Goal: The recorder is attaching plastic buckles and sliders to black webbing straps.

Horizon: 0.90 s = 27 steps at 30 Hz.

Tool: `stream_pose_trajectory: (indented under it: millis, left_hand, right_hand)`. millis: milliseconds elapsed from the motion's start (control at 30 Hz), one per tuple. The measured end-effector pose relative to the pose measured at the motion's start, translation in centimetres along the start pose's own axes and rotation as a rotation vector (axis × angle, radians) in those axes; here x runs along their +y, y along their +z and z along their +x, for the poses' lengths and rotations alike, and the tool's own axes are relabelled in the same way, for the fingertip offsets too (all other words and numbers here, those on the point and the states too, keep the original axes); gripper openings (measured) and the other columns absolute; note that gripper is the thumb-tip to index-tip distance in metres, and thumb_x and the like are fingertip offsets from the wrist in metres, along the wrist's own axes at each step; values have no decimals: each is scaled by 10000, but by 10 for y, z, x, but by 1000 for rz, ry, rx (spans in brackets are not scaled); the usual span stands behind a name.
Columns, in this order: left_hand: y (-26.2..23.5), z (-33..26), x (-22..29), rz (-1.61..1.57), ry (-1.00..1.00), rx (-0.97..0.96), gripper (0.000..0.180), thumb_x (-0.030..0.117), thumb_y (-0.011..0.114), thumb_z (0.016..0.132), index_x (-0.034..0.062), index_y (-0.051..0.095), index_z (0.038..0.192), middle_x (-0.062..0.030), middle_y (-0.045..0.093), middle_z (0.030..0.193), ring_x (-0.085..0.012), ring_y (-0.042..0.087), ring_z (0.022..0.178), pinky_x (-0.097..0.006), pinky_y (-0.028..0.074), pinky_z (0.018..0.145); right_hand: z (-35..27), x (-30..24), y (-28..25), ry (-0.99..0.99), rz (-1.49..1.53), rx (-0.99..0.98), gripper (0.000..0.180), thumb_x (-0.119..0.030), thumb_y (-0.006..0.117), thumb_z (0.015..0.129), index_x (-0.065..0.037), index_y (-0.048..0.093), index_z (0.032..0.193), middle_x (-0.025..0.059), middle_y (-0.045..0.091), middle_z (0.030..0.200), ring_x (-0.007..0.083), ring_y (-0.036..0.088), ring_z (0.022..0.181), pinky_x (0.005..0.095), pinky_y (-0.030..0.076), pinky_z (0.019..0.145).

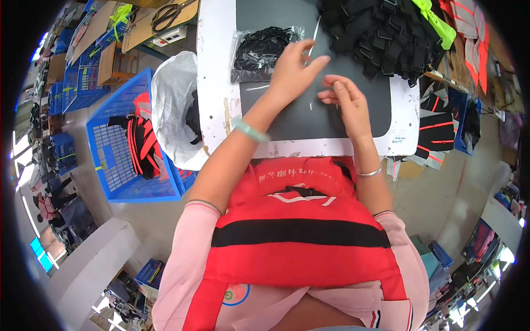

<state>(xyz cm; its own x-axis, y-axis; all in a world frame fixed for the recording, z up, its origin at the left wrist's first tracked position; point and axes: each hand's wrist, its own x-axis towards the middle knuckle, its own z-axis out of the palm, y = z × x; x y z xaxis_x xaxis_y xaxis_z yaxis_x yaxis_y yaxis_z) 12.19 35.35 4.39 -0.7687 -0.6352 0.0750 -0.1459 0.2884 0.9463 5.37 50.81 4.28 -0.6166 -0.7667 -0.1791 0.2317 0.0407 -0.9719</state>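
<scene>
My left hand (297, 69) is above the dark grey mat (265, 116), beside an opened clear plastic bag (259, 74) of small black plastic parts (259, 48). Its thumb and fingers are spread, with nothing visible between them. To its right, my right hand (349, 103) hovers with its fingers bent in and the thumb close against them. Anything it may hold is too small or hidden to make out. A large heap of black webbing straps with buckles (381, 44) lies beyond my right hand. Thin white slivers (311, 106) show on the mat.
A white-edged table (215, 110) bears the mat. On the left stand a white sack (174, 99) and a blue crate (116, 190) of black-and-red strips (144, 143). Scissors (168, 16) rest on a side table. Neon-yellow fabric (439, 25) lies over the heap; striped pieces (439, 129) are at right.
</scene>
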Motion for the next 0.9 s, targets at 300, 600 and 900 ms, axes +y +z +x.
stream_pose_trajectory:
  millis: [300,600,900]
  left_hand:
    - [38,16,4,37,132,-79,206,176,656,803,1,561,854,-40,542,681,-125,482,608,-276,417,577]
    - [-101,-146,-31,-716,-428,136,139,31,556,881,30,507,1012,-139,627,958,-223,650,867,-320,535,778]
    - [-170,-115,-67,-1553,-167,234,76,96,603,878,49,562,920,-24,561,753,-137,552,692,-289,484,691]
  right_hand:
    - [-7,10,-22,90,259,266,328,-245,442,982,15,534,1158,101,611,1025,139,610,869,256,485,764]
    - [0,-70,-38,-158,929,-26,214,-241,429,981,-62,506,893,17,469,735,180,511,749,395,456,833]
    - [-23,-33,-71,38,750,162,261,-294,425,987,-70,524,896,-28,358,596,83,320,507,240,257,462]
